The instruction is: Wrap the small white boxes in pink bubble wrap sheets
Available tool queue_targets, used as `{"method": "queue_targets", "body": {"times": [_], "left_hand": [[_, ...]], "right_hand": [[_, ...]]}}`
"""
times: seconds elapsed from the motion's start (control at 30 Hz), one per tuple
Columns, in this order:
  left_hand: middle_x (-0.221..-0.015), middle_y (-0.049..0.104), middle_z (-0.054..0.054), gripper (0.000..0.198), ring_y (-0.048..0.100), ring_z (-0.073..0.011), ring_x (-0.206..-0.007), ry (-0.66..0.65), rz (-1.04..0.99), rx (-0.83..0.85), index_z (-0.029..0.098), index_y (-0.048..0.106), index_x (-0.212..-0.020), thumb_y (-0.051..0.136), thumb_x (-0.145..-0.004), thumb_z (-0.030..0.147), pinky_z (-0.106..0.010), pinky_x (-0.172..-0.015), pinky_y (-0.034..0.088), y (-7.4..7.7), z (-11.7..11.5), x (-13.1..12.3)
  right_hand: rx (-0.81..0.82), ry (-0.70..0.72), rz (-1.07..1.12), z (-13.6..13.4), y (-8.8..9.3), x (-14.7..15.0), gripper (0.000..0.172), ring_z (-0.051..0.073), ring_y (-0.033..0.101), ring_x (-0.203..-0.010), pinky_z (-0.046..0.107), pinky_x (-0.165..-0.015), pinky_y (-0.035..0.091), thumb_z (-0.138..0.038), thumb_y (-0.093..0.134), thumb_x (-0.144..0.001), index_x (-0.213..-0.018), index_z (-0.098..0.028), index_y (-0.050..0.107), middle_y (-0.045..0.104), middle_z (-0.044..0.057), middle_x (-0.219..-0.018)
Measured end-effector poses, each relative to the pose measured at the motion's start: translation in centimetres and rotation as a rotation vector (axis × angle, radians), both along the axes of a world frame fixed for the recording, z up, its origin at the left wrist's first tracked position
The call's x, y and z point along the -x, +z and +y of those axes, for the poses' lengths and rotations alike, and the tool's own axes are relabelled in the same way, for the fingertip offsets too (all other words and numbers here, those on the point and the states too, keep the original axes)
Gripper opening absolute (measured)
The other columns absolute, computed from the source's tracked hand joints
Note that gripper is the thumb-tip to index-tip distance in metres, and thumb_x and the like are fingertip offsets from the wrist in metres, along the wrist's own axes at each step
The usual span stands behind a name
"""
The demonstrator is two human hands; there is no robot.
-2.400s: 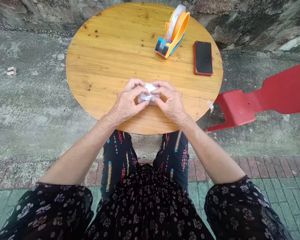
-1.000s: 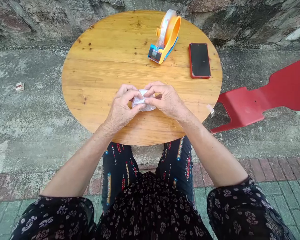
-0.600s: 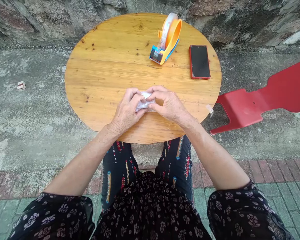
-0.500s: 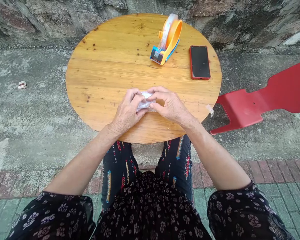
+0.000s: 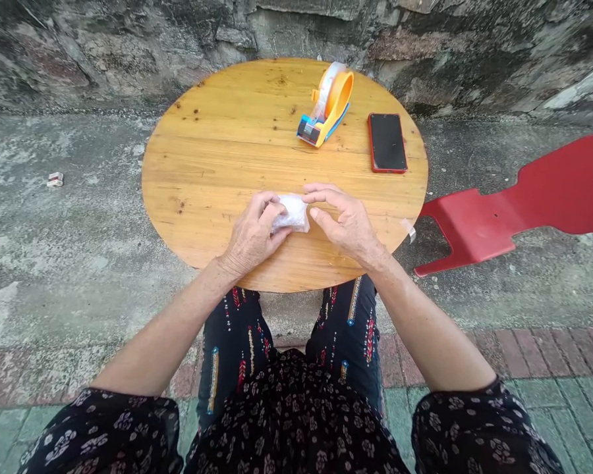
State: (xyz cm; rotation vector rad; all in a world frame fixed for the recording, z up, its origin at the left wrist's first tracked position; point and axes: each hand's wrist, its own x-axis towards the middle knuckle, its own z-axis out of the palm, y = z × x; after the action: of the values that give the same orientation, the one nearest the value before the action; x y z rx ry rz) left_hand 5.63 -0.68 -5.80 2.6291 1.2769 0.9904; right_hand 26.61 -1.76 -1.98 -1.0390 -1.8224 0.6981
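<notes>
A small white bundle, which looks wrapped in bubble wrap (image 5: 294,214), rests on the round wooden table (image 5: 217,145) near its front. My left hand (image 5: 257,230) grips the bundle's left end between thumb and fingers. Just to the right of the bundle is my right hand (image 5: 343,220), its thumb and fingers apart with nothing between them. Whatever lies inside the wrap is hidden.
Toward the back of the table stands an orange and blue tape dispenser (image 5: 326,108) with a roll of clear tape. A phone in a red case (image 5: 388,143) lies to its right. One tape strip (image 5: 409,230) hangs at the right edge, near a red chair (image 5: 489,214).
My right hand has let go of the bundle and drawn slightly right, its fingers opening. More of the white wrap shows. The whole view has tilted up a little.
</notes>
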Motion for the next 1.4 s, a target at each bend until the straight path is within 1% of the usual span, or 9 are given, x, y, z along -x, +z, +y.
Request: {"method": "queue_targets", "body": {"times": [0.23, 0.47, 0.63, 0.73, 0.9, 1.07, 1.2, 1.3, 1.4], "left_hand": [[-0.127, 0.046, -0.012, 0.032, 0.056, -0.025, -0.104, 0.014, -0.057, -0.002, 0.024, 0.05, -0.109, 0.067, -0.081, 0.025, -0.037, -0.074, 0.055, 0.1, -0.7, -0.1], [-0.133, 0.042, -0.015, 0.071, 0.053, -0.0316, -0.114, 0.015, -0.07, 0.034, 0.026, 0.039, -0.135, 0.075, -0.074, 0.035, -0.044, -0.081, 0.056, 0.6, -1.2, 0.5], [-0.138, 0.042, -0.015, 0.054, 0.061, -0.0257, -0.098, 0.018, -0.063, -0.002, 0.03, 0.047, -0.132, 0.067, -0.083, 0.031, -0.043, -0.077, 0.058, 0.3, -0.5, 0.7], [-0.136, 0.046, -0.015, 0.049, 0.063, -0.025, -0.091, 0.019, -0.039, -0.04, 0.032, 0.049, -0.13, 0.065, -0.084, 0.024, -0.042, -0.07, 0.059, -0.1, -0.3, 0.4], [-0.133, 0.048, -0.014, 0.053, 0.064, -0.0255, -0.09, 0.03, -0.046, -0.036, 0.033, 0.047, -0.132, 0.064, -0.084, 0.021, -0.043, -0.068, 0.061, -0.5, -0.5, 0.0], [-0.138, 0.044, -0.016, 0.067, 0.064, -0.0276, -0.09, 0.061, -0.01, 0.002, 0.034, 0.037, -0.141, 0.066, -0.081, 0.025, -0.044, -0.066, 0.06, -0.3, -0.9, 0.3], [-0.142, 0.04, -0.015, 0.083, 0.058, -0.0353, -0.109, 0.107, -0.123, -0.03, 0.032, 0.03, -0.147, 0.072, -0.075, 0.03, -0.054, -0.082, 0.058, 1.4, -3.1, 0.4], [-0.136, 0.047, -0.009, 0.075, 0.054, -0.0331, -0.118, 0.137, -0.385, 0.005, 0.037, 0.034, -0.144, 0.067, -0.078, 0.025, -0.056, -0.095, 0.053, 3.3, -6.3, -1.4], [-0.131, 0.055, -0.008, 0.049, 0.056, -0.0282, -0.118, -0.004, -0.653, 0.417, 0.035, 0.045, -0.138, 0.054, -0.089, 0.029, -0.052, -0.1, 0.051, 4.6, -9.4, -5.4]], "right_hand": [[-0.003, -0.218, -0.069, 0.1, 0.2, -3.9, 0.015, 0.022, 0.061, -0.111, 0.046, -0.099, 0.045, -0.023, 0.057, -0.082, -0.092, -0.025, 0.067, 0.068, 0.004, -0.114], [-0.032, -0.476, -0.128, 2.0, 1.9, -8.2, 0.019, 0.022, 0.063, -0.105, 0.04, -0.082, 0.052, -0.026, 0.052, -0.084, -0.093, -0.024, 0.068, 0.067, 0.007, -0.113], [-0.006, -0.668, -0.304, 4.9, 2.0, -12.0, 0.027, 0.022, 0.065, -0.092, 0.038, -0.078, 0.052, -0.031, 0.055, -0.08, -0.102, -0.019, 0.067, 0.068, 0.009, -0.106], [0.071, -0.784, -0.499, 7.6, 2.0, -13.8, 0.04, 0.024, 0.064, -0.093, 0.04, -0.083, 0.05, -0.036, 0.06, -0.076, -0.109, -0.014, 0.066, 0.066, 0.014, -0.11], [0.256, -0.867, -0.833, 11.2, 1.5, -12.1, 0.077, 0.038, 0.056, -0.11, 0.052, -0.089, 0.044, -0.06, 0.067, -0.068, -0.124, -0.008, 0.054, 0.06, 0.025, -0.12], [0.349, -0.925, -0.894, 12.7, 1.4, -10.1, 0.077, 0.04, 0.054, -0.113, 0.051, -0.089, 0.045, -0.049, 0.072, -0.067, -0.123, -0.001, 0.051, 0.059, 0.03, -0.118], [0.434, -0.86, -0.717, 11.1, 3.2, -12.0, 0.071, 0.035, 0.064, -0.097, 0.046, -0.083, 0.05, -0.045, 0.072, -0.065, -0.119, -0.002, 0.056, 0.066, 0.023, -0.105], [0.475, -0.663, -0.334, 6.3, 5.2, -12.8, 0.079, 0.025, 0.067, -0.074, 0.04, -0.069, 0.054, -0.047, 0.068, -0.069, -0.133, -0.005, 0.046, 0.07, 0.013, -0.088], [0.373, -0.579, -0.187, -0.8, 6.4, -10.9, 0.076, 0.027, 0.068, -0.083, 0.044, -0.074, 0.056, -0.046, 0.072, -0.067, -0.132, -0.014, 0.051, 0.068, 0.014, -0.106]]}}
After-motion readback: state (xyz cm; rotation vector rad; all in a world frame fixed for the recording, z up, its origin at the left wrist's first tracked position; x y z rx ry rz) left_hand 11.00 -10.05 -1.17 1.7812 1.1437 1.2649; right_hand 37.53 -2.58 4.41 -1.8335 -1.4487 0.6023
